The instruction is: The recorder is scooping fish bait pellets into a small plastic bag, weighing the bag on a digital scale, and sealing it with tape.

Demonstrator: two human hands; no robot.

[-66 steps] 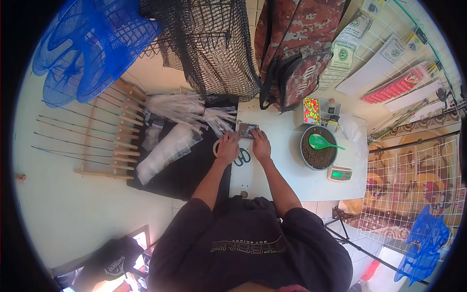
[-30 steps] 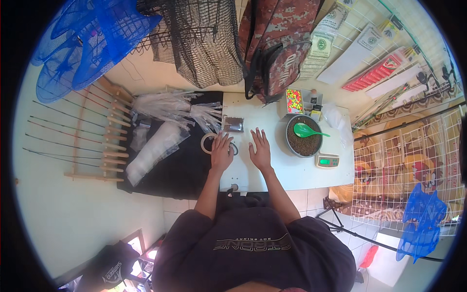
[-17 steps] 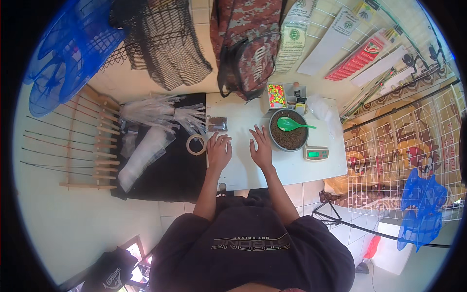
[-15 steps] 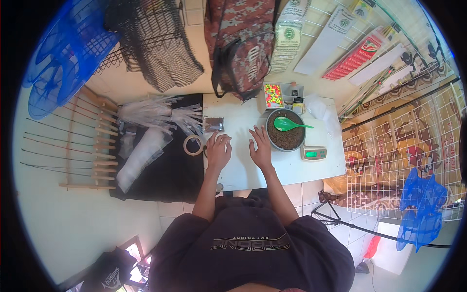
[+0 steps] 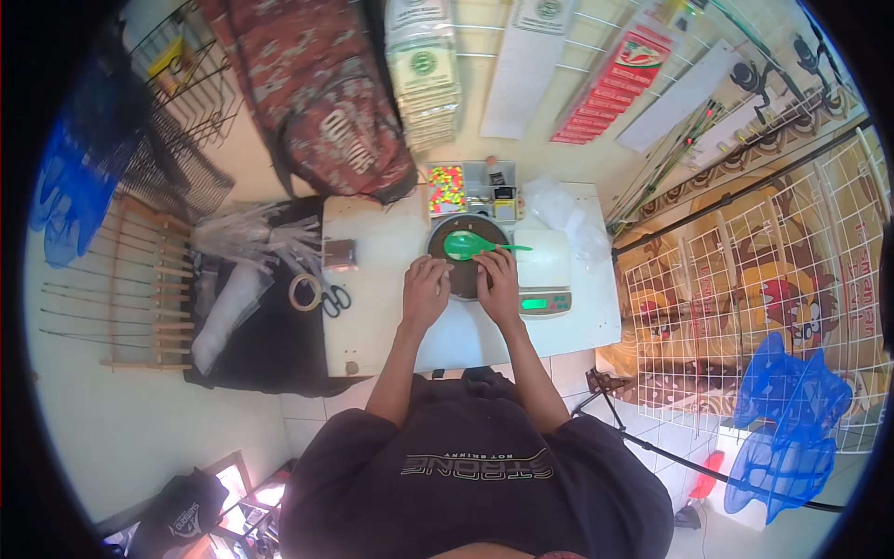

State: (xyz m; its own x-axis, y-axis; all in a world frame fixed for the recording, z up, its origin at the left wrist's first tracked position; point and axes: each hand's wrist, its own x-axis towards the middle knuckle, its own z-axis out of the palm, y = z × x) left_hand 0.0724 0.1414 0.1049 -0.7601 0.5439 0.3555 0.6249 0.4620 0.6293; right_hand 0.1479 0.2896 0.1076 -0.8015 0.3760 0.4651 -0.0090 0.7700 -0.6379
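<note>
A grey bowl (image 5: 468, 220) of brown pellets sits on the white table (image 5: 368, 321), a green spoon (image 5: 463, 246) lying in it. My left hand (image 5: 426, 284) is at the bowl's near left side, fingers bent over the rim. My right hand (image 5: 498, 279) is at the opposite side, fingers curled at the rim just below the spoon handle. Right of the bowl stands a digital scale (image 5: 542, 261). A small bag of brown pellets (image 5: 340, 253) lies to the left. A tape roll (image 5: 304, 279) and dark-handled scissors (image 5: 335, 299) lie on the black cloth (image 5: 279, 345).
Behind the bowl is a compartment box (image 5: 447, 186) with coloured pieces and small containers. Plastic bags (image 5: 237, 298) and a wooden rod rack (image 5: 172, 298) are at left. A camouflage bag (image 5: 335, 130) hangs above; a wire grid (image 5: 745, 279) and blue nets (image 5: 782, 429) are at right.
Both hands have left the space by the small bag and moved right onto the bowl, their fingers now bent at its rim. The view has also shifted rightward.
</note>
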